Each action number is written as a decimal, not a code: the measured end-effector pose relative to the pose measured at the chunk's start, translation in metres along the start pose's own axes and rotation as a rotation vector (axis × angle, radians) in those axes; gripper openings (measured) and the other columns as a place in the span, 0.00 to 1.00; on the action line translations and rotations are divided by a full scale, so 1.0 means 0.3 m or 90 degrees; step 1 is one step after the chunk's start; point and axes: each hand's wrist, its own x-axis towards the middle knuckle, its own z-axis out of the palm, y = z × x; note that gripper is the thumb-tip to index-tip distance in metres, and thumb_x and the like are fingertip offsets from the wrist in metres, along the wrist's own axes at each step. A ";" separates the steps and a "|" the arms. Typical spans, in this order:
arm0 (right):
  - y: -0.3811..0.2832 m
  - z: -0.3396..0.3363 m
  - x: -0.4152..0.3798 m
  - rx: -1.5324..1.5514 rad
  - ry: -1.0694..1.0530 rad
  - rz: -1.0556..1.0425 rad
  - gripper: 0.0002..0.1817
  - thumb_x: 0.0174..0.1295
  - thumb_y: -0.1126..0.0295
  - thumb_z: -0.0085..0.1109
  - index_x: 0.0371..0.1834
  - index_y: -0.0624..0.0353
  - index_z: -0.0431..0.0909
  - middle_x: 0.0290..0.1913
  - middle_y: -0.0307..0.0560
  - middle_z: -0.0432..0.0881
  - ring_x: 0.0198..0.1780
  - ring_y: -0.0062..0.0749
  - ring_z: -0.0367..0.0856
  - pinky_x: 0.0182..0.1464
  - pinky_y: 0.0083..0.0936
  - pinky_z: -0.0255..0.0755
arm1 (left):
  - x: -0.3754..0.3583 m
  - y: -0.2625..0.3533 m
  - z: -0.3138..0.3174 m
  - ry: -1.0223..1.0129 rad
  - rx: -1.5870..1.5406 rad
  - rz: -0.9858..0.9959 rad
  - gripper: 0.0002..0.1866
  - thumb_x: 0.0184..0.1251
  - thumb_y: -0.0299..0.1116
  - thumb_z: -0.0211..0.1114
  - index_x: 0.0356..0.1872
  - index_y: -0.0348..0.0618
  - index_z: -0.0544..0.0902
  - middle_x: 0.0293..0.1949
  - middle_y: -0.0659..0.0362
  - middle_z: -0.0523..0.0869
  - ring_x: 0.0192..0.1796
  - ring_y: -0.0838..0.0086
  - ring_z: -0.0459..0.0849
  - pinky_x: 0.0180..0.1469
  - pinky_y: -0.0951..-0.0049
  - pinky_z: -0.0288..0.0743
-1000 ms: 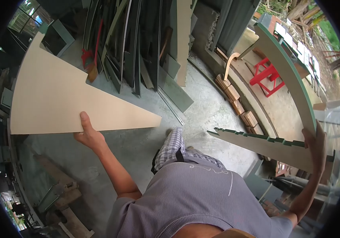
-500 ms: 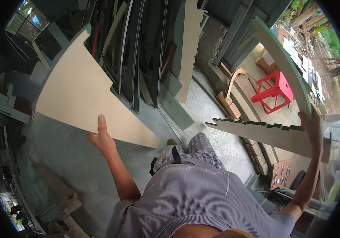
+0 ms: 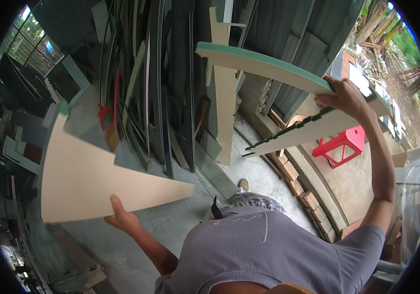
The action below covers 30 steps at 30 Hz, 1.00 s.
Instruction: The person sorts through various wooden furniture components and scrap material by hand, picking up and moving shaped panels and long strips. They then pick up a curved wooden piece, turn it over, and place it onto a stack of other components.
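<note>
At the left, my left hand (image 3: 121,215) grips the lower edge of a large cream panel (image 3: 87,176), its thumb on the face and its other fingers hidden behind. The panel has a green strip at its top corner and tapers to the right. My right hand (image 3: 344,98), raised at the right, is closed over a curved board (image 3: 268,71) with a green edge. Just below that hand, a long pale board with a notched dark-green edge (image 3: 303,132) slants down to the left; whether the two boards are joined is unclear.
Tall boards and strips (image 3: 161,98) lean in a row at the back. A red stool (image 3: 340,147) stands at the right beyond a low ledge, with bricks (image 3: 288,171) alongside it. A glass-like sheet (image 3: 217,176) lies near my feet. Clear plastic (image 3: 413,196) hangs far right.
The cream panel has tilted and moved lower with my left hand. My right hand has risen and moved left, swinging the curved board's far end leftward. The notched board has turned with it.
</note>
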 end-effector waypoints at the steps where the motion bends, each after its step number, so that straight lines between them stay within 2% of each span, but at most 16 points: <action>1: 0.040 0.009 0.073 -0.003 0.013 -0.048 0.24 0.48 0.55 0.63 0.43 0.62 0.75 0.24 0.54 0.79 0.26 0.44 0.79 0.31 0.32 0.71 | -0.006 0.015 0.018 0.029 -0.017 -0.008 0.22 0.56 0.36 0.61 0.40 0.21 0.75 0.36 0.47 0.80 0.35 0.67 0.80 0.36 0.70 0.75; 2: 0.078 0.020 0.148 -0.006 0.023 -0.098 0.25 0.49 0.54 0.63 0.43 0.63 0.75 0.23 0.54 0.79 0.25 0.43 0.79 0.32 0.32 0.71 | -0.012 0.011 0.029 0.033 -0.015 -0.007 0.22 0.56 0.36 0.61 0.40 0.21 0.75 0.36 0.47 0.80 0.35 0.67 0.80 0.36 0.70 0.75; 4: 0.111 0.031 0.289 -0.002 -0.014 -0.118 0.28 0.48 0.52 0.62 0.45 0.63 0.74 0.21 0.53 0.79 0.26 0.41 0.80 0.32 0.31 0.72 | -0.024 -0.003 0.037 0.065 -0.029 0.013 0.23 0.60 0.37 0.59 0.45 0.21 0.72 0.41 0.47 0.78 0.39 0.66 0.80 0.40 0.71 0.75; 6: 0.156 0.079 0.426 -0.024 -0.018 -0.155 0.31 0.49 0.48 0.61 0.48 0.63 0.73 0.19 0.51 0.78 0.23 0.37 0.80 0.31 0.30 0.73 | -0.048 0.005 0.057 0.062 -0.016 0.005 0.26 0.59 0.39 0.59 0.47 0.21 0.70 0.43 0.47 0.77 0.42 0.66 0.79 0.41 0.71 0.75; 9: 0.215 0.121 0.611 0.019 -0.006 -0.115 0.35 0.48 0.44 0.60 0.51 0.63 0.71 0.16 0.49 0.77 0.20 0.33 0.80 0.30 0.28 0.73 | -0.075 0.012 0.107 0.117 -0.041 0.043 0.29 0.59 0.41 0.59 0.52 0.23 0.66 0.47 0.45 0.74 0.45 0.64 0.78 0.43 0.69 0.74; 14: 0.333 0.143 0.902 0.050 -0.027 -0.148 0.38 0.48 0.38 0.56 0.52 0.59 0.72 0.13 0.45 0.74 0.17 0.30 0.78 0.26 0.25 0.71 | -0.126 0.063 0.223 0.136 -0.001 0.040 0.28 0.60 0.39 0.58 0.52 0.23 0.66 0.48 0.46 0.74 0.47 0.63 0.77 0.46 0.68 0.73; 15: 0.351 0.153 0.960 -0.032 0.010 -0.165 0.39 0.47 0.35 0.54 0.53 0.58 0.72 0.13 0.43 0.74 0.19 0.31 0.78 0.28 0.27 0.72 | -0.137 0.075 0.256 0.133 0.003 0.033 0.27 0.60 0.39 0.57 0.52 0.23 0.66 0.49 0.46 0.74 0.48 0.63 0.76 0.46 0.68 0.73; 16: 0.372 0.176 1.012 -0.085 0.084 -0.170 0.41 0.45 0.33 0.52 0.52 0.57 0.72 0.20 0.47 0.79 0.26 0.36 0.81 0.34 0.30 0.73 | -0.145 0.080 0.287 0.132 0.007 0.034 0.27 0.60 0.39 0.57 0.52 0.23 0.66 0.49 0.46 0.74 0.48 0.63 0.76 0.46 0.68 0.73; 18: 0.397 0.220 1.099 -0.167 0.204 -0.197 0.41 0.46 0.34 0.54 0.53 0.58 0.71 0.32 0.53 0.82 0.34 0.40 0.83 0.41 0.34 0.76 | -0.158 0.081 0.334 0.122 -0.016 0.016 0.31 0.55 0.41 0.63 0.52 0.25 0.66 0.47 0.47 0.74 0.46 0.64 0.77 0.44 0.67 0.74; 20: 0.408 0.249 1.164 -0.141 0.234 -0.182 0.41 0.46 0.35 0.54 0.56 0.55 0.68 0.35 0.54 0.82 0.37 0.42 0.82 0.43 0.36 0.75 | -0.172 0.061 0.352 0.089 -0.005 0.002 0.30 0.57 0.39 0.60 0.54 0.25 0.65 0.49 0.46 0.73 0.48 0.64 0.76 0.45 0.67 0.73; 21: 0.439 0.280 1.215 -0.138 0.264 -0.212 0.42 0.46 0.34 0.54 0.57 0.54 0.66 0.32 0.53 0.82 0.35 0.43 0.83 0.42 0.39 0.75 | -0.179 0.049 0.359 0.059 0.000 -0.014 0.28 0.60 0.38 0.56 0.55 0.25 0.63 0.52 0.46 0.72 0.49 0.63 0.75 0.46 0.68 0.72; 22: 0.424 0.259 1.227 -0.127 0.143 -0.127 0.41 0.48 0.35 0.51 0.59 0.54 0.64 0.42 0.56 0.79 0.46 0.45 0.79 0.50 0.40 0.72 | -0.186 0.043 0.366 0.053 0.007 -0.016 0.28 0.60 0.38 0.56 0.55 0.25 0.63 0.52 0.46 0.72 0.49 0.63 0.75 0.46 0.68 0.72; 24: 0.453 0.247 1.263 -0.034 0.135 -0.192 0.41 0.47 0.37 0.57 0.54 0.61 0.66 0.47 0.63 0.75 0.52 0.54 0.73 0.51 0.47 0.67 | -0.200 0.032 0.376 0.043 0.007 -0.034 0.29 0.60 0.38 0.57 0.55 0.25 0.63 0.52 0.46 0.71 0.49 0.63 0.75 0.46 0.67 0.73; 28: 0.443 0.250 1.277 -0.049 0.184 -0.173 0.41 0.48 0.38 0.56 0.54 0.62 0.65 0.48 0.63 0.74 0.51 0.55 0.72 0.51 0.47 0.66 | -0.222 0.016 0.395 0.039 -0.007 -0.038 0.30 0.58 0.39 0.59 0.55 0.25 0.63 0.51 0.46 0.72 0.49 0.63 0.76 0.46 0.67 0.73; 30: 0.453 0.260 1.302 -0.048 0.183 -0.178 0.41 0.48 0.38 0.56 0.55 0.61 0.65 0.49 0.62 0.73 0.52 0.56 0.71 0.52 0.48 0.64 | -0.230 0.004 0.392 0.045 -0.024 -0.051 0.34 0.53 0.40 0.64 0.55 0.27 0.63 0.50 0.46 0.73 0.48 0.62 0.76 0.46 0.66 0.74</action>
